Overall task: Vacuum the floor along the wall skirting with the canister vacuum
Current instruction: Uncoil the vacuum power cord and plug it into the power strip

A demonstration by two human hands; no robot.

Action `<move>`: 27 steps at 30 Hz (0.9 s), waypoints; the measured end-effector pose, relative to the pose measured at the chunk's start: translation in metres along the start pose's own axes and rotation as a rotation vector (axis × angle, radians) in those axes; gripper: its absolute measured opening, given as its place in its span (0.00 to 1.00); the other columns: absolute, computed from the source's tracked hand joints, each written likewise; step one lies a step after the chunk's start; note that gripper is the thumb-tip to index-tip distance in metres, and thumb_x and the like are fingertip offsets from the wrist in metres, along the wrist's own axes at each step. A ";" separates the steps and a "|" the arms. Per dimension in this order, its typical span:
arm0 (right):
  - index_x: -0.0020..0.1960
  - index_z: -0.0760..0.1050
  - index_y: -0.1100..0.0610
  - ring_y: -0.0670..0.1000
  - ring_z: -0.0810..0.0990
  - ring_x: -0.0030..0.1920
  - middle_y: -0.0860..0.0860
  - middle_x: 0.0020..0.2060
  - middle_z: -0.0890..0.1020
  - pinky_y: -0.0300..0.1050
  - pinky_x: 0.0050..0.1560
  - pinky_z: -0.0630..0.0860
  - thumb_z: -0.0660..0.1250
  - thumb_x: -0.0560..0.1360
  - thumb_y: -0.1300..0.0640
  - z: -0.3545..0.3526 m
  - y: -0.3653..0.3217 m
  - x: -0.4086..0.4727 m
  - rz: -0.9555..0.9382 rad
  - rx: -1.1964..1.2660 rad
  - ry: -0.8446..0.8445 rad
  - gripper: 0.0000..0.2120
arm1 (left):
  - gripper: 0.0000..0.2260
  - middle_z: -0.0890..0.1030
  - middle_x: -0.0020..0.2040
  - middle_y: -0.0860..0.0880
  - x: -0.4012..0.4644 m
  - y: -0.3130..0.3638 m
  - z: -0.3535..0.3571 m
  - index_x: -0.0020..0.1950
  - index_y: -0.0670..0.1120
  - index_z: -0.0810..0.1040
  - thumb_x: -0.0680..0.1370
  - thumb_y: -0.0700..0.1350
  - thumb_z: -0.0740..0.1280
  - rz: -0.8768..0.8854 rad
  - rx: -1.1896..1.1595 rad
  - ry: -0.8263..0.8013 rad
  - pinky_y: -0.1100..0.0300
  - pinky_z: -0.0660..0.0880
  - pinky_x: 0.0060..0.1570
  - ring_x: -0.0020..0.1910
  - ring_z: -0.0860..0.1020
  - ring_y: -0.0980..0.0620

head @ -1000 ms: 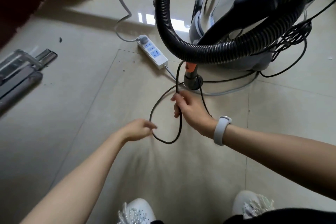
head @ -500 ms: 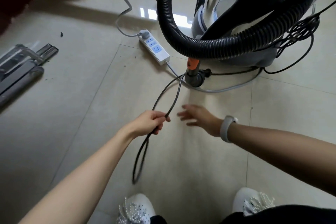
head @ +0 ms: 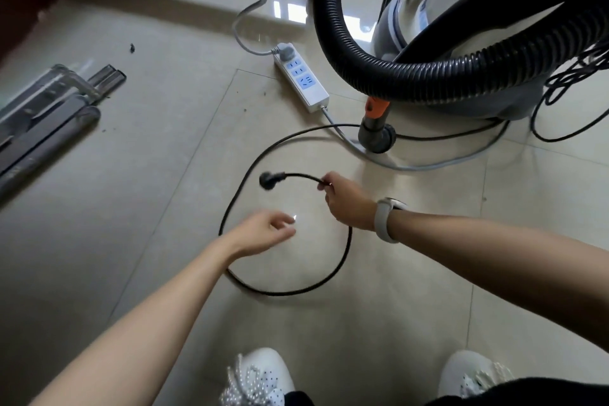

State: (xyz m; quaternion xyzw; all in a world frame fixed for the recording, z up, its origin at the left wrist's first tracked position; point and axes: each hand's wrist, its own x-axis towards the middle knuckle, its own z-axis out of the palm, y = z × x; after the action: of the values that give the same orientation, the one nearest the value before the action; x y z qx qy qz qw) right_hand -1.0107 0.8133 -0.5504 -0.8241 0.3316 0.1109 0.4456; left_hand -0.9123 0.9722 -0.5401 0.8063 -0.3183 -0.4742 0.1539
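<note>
Head view, notes:
— Your right hand (head: 349, 201) pinches the cord (head: 342, 260) behind the plug (head: 267, 180); left hand (head: 263, 234) loose, empty. Vacuum (head: 461, 43) beside the power strip (head: 301, 81).
— Risk?
— That floor loop could snag your shoes (head: 260, 376).

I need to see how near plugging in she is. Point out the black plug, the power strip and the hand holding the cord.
black plug (head: 266, 180): head view, on the plug's round body.
power strip (head: 308, 88): head view, on its white casing.
right hand (head: 346, 201): head view, on the back of the hand.
</note>
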 end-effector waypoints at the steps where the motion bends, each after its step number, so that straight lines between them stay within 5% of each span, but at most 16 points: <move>1: 0.59 0.71 0.59 0.56 0.75 0.43 0.56 0.44 0.77 0.49 0.46 0.73 0.53 0.79 0.65 0.000 0.002 0.003 -0.004 -0.082 -0.014 0.12 | 0.13 0.80 0.53 0.49 0.004 -0.002 -0.006 0.62 0.46 0.78 0.79 0.47 0.64 0.004 -0.013 0.113 0.65 0.69 0.49 0.50 0.77 0.53; 4: 0.62 0.68 0.58 0.58 0.75 0.49 0.58 0.52 0.77 0.50 0.49 0.73 0.54 0.75 0.69 -0.007 0.005 0.017 -0.043 -0.214 0.019 0.17 | 0.11 0.81 0.55 0.49 0.020 -0.006 -0.026 0.59 0.46 0.80 0.79 0.44 0.62 -0.020 0.007 0.363 0.64 0.67 0.48 0.53 0.78 0.51; 8: 0.67 0.67 0.58 0.59 0.74 0.53 0.56 0.54 0.73 0.48 0.44 0.70 0.55 0.75 0.68 -0.004 0.009 0.046 -0.106 -0.360 0.140 0.21 | 0.12 0.80 0.57 0.46 0.049 -0.011 -0.049 0.58 0.46 0.80 0.79 0.42 0.60 -0.018 0.075 0.487 0.59 0.70 0.53 0.55 0.77 0.48; 13: 0.56 0.74 0.53 0.58 0.77 0.51 0.55 0.48 0.79 0.45 0.39 0.69 0.54 0.80 0.56 0.008 0.023 0.081 -0.038 -0.480 0.085 0.11 | 0.17 0.70 0.68 0.45 0.100 -0.002 -0.077 0.68 0.46 0.72 0.80 0.42 0.58 0.071 0.349 0.422 0.53 0.66 0.63 0.66 0.69 0.45; 20: 0.58 0.73 0.59 0.59 0.73 0.57 0.56 0.57 0.72 0.47 0.44 0.69 0.57 0.77 0.62 0.004 0.042 0.066 0.020 -0.478 0.181 0.11 | 0.32 0.45 0.79 0.47 0.183 0.042 -0.089 0.78 0.45 0.48 0.77 0.38 0.59 0.248 0.650 0.335 0.47 0.60 0.70 0.77 0.47 0.44; 27: 0.59 0.71 0.60 0.56 0.71 0.60 0.56 0.59 0.72 0.46 0.47 0.68 0.55 0.77 0.66 0.005 0.046 0.060 0.086 -0.391 0.184 0.12 | 0.35 0.43 0.79 0.52 0.194 0.043 -0.071 0.78 0.47 0.44 0.75 0.40 0.58 0.198 0.711 0.290 0.45 0.52 0.73 0.77 0.41 0.49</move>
State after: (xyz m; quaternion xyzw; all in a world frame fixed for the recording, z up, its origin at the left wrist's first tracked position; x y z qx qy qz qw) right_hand -0.9945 0.7729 -0.6130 -0.8865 0.3781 0.1165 0.2400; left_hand -0.7997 0.8085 -0.6103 0.8333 -0.5138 -0.1986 -0.0467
